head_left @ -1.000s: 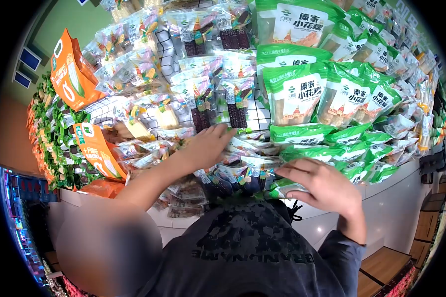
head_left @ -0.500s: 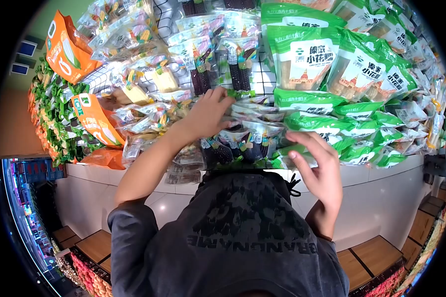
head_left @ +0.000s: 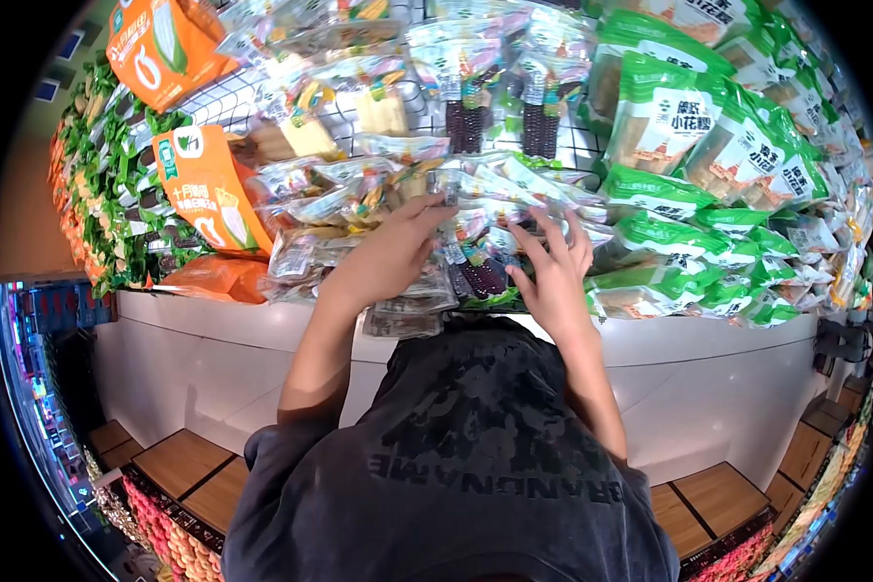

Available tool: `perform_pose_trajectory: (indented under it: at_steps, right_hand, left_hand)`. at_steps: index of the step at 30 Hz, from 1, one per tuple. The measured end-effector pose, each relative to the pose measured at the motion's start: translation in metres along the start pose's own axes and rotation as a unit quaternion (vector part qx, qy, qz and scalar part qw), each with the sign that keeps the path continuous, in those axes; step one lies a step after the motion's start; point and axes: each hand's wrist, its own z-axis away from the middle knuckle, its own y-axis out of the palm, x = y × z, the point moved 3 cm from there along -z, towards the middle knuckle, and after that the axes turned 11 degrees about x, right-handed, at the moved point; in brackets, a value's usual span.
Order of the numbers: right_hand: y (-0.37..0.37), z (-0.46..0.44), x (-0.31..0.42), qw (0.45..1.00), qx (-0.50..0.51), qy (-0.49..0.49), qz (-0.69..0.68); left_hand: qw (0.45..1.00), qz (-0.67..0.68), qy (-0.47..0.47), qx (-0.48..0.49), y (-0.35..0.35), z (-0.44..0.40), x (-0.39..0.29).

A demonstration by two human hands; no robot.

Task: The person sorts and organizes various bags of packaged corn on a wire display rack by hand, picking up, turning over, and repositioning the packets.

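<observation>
My left hand [head_left: 393,254] rests at the left side of a front-row clear pack of purple corn [head_left: 482,274], its fingers partly bent and touching the packs. No firm grip shows, and some fingertips are hard to make out. On the pack's right side, my right hand [head_left: 558,281] is open, fingers spread against the plastic. Packs of the same kind lie behind my fingers. Further back, two packs of purple corn [head_left: 464,126] lean upright against the white wire rack [head_left: 577,136].
Green-topped bags [head_left: 669,116] fill the right side in rows. Orange corn bags [head_left: 213,189] stand at left, beside clear packs of pale corn [head_left: 383,112]. The white display front [head_left: 233,335] curves below. Wooden crates [head_left: 179,470] are behind me.
My left hand has drawn back from behind the front packs to their left side. My right hand has moved left onto the purple corn packs. The view has shifted left.
</observation>
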Motion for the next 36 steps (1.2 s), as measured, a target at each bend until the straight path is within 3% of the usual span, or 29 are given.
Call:
perform_pose_trajectory:
  at_steps: [2,5,6,8,9,12,13,16,20,22,28,32,36]
  right_hand:
    - [0.024,-0.006,-0.008,1.0,0.005,-0.002,-0.025]
    - [0.033,-0.012,-0.009,0.999,0.011,0.008,0.037]
    - [0.033,-0.011,-0.01,0.999,0.014,0.011,0.043]
    - [0.033,-0.006,-0.018,0.998,0.02,0.045,0.037]
    - [0.024,-0.003,-0.014,0.998,-0.006,0.043,0.035]
    - [0.018,0.018,-0.028,0.996,-0.035,0.076,-0.014]
    - [0.012,0.024,-0.026,0.995,-0.055,0.082,0.006]
    - [0.008,0.046,-0.034,0.984,-0.088,0.153,-0.034]
    - [0.007,0.061,-0.046,0.98,-0.085,0.164,-0.08]
    - [0.0,0.061,-0.046,0.982,-0.075,0.151,-0.079]
    - [-0.037,0.05,-0.037,0.986,-0.101,0.128,-0.044]
    - [-0.056,0.044,-0.037,0.985,-0.087,0.144,-0.05]
    - [-0.037,0.04,-0.052,0.992,-0.005,0.121,-0.043]
  left_hand:
    - [1.0,-0.006,-0.004,-0.023,0.01,0.005,0.005]
    - [0.985,-0.16,0.023,-0.068,0.02,0.002,0.004]
    - [0.985,-0.155,0.027,-0.068,0.023,-0.002,0.003]
    - [0.96,-0.268,-0.02,-0.082,0.028,-0.012,-0.001]
    - [0.939,-0.32,0.0,-0.122,0.031,-0.02,-0.002]
    - [0.944,-0.319,-0.054,-0.067,0.043,-0.035,-0.003]
    - [0.941,-0.315,-0.031,-0.117,0.048,-0.039,0.001]
    - [0.955,-0.261,0.001,-0.137,0.052,-0.04,0.004]
    - [0.975,-0.202,0.039,-0.089,0.05,-0.032,0.005]
    - [0.969,-0.17,0.099,-0.147,0.047,-0.028,-0.002]
    - [0.976,-0.108,0.107,-0.155,0.05,-0.03,-0.024]
    - [0.973,-0.126,0.145,-0.128,0.065,-0.037,-0.029]
    - [0.962,-0.166,0.173,-0.129,0.081,-0.041,-0.035]
